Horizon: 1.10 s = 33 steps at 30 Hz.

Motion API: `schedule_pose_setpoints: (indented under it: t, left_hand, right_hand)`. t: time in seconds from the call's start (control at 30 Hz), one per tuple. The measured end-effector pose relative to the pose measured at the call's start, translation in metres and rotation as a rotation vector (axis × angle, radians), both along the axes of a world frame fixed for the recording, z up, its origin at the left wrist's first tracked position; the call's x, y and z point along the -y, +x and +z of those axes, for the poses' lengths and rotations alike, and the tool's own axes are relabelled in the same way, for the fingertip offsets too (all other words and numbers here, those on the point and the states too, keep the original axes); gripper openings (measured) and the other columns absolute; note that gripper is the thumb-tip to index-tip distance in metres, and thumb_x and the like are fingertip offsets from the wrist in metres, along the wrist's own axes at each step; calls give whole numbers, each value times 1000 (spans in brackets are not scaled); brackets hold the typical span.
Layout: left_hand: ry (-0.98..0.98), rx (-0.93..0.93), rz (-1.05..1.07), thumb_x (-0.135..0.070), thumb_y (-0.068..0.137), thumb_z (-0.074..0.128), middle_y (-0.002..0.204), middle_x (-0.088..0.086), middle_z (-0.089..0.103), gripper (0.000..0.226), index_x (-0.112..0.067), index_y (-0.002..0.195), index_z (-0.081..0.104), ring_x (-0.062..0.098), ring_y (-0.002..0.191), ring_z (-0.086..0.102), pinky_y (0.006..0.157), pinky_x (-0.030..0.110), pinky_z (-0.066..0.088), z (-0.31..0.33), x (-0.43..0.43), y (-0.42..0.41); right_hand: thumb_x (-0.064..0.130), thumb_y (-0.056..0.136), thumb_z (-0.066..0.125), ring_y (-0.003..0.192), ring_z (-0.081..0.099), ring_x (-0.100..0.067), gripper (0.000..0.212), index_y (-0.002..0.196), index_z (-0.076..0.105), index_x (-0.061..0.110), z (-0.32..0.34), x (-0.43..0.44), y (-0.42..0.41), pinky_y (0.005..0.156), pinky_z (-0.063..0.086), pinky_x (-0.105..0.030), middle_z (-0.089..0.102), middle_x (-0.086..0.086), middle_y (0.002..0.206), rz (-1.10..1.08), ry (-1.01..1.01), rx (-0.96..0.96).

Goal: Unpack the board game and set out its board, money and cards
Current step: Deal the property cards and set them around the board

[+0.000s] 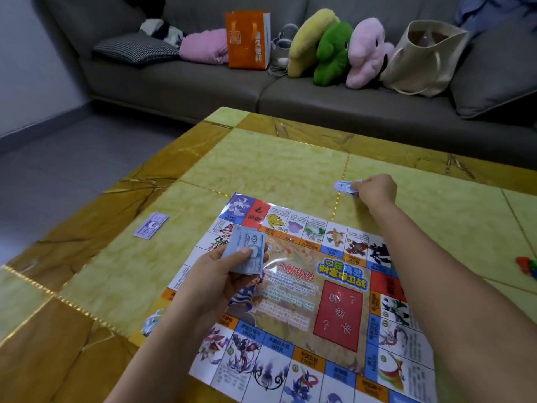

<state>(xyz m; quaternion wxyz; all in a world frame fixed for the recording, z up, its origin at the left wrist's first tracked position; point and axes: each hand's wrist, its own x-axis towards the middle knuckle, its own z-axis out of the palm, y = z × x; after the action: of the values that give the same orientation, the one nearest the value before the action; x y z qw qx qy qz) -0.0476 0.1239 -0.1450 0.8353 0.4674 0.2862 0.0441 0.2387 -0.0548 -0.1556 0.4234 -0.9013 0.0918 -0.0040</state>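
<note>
The colourful paper game board [313,298] lies flat on the yellow marble table [261,164]. My left hand [220,274] grips a stack of blue play-money notes [247,251] above the board's left side, thumb across the top. My right hand [376,189] reaches past the board's far edge and pinches a small blue note [344,186] just above or on the table. A purple note [151,224] lies alone on the table left of the board.
A small blue-white item [151,322] sits by my left forearm. Red and green pieces [527,264] lie at the right edge. Behind the table stands a grey sofa [180,82] with plush toys [334,50], an orange bag [248,39] and a canvas tote [424,56].
</note>
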Motion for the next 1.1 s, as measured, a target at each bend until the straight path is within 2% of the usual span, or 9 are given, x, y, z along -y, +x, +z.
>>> schedule_pose_setpoints:
  t: [0.2,0.33,0.43,0.5,0.63,0.7,0.8,0.93,1.1]
  left_hand:
    - [-34,35,-9,-6,89,56,98,19,72,18,-1,105,62,26,89,67,70,28,58,6,1,-3]
    - [-75,54,-10,-5,89,55,98,19,73,19,0,107,60,25,89,69,70,28,59,11,-1,-4]
    - [-96,51,5,-4,89,56,98,19,72,19,1,107,60,26,92,69,73,28,59,13,-1,-5]
    - [-86,47,18,-4,89,57,98,19,72,18,0,105,61,26,91,69,75,29,58,15,-1,-4]
    - [-81,60,61,-4,89,59,95,16,70,18,-1,106,61,21,83,68,71,25,60,20,1,-6]
    - [-88,76,100,-3,89,60,88,11,70,14,-3,103,62,18,77,68,64,22,58,25,2,-9]
    - [-125,124,187,0,87,61,81,9,70,14,-2,102,61,15,70,69,58,20,55,33,0,-16]
    - [-145,190,263,-1,89,58,88,15,68,16,2,105,58,18,74,69,63,22,58,37,-4,-29]
    - [-227,219,294,0,93,51,89,17,67,10,1,101,57,17,69,71,63,22,59,42,-17,-45]
  right_hand:
    - [21,85,71,73,55,-24,23,89,67,-1,2,-7,-5,61,40,-29,60,-10,83,9,-138,8]
    - [21,83,73,76,57,-26,24,91,62,1,3,-10,-6,48,36,-27,60,-12,88,-9,-163,-5]
    - [22,85,71,98,61,-32,46,117,48,-1,7,-9,-11,64,43,-31,60,-17,109,-63,-102,11]
    - [27,89,66,102,59,-32,48,121,45,-1,15,-10,-20,70,41,-32,59,-17,116,-71,-36,53]
    - [35,95,54,73,55,-19,32,93,61,4,42,-25,-64,67,41,-32,58,-3,78,240,82,196]
    - [38,95,52,59,52,-12,35,88,63,6,59,-39,-109,58,44,-26,55,0,67,466,198,147]
    - [37,87,65,51,56,-9,34,87,64,3,74,-59,-178,50,46,-21,59,-1,63,730,364,-7]
    - [29,75,79,57,62,-5,31,92,69,4,64,-79,-229,55,51,-21,67,0,73,783,400,-101]
    - [24,78,78,60,62,-4,16,85,73,10,58,-98,-251,57,47,-12,71,-1,75,676,432,-54]
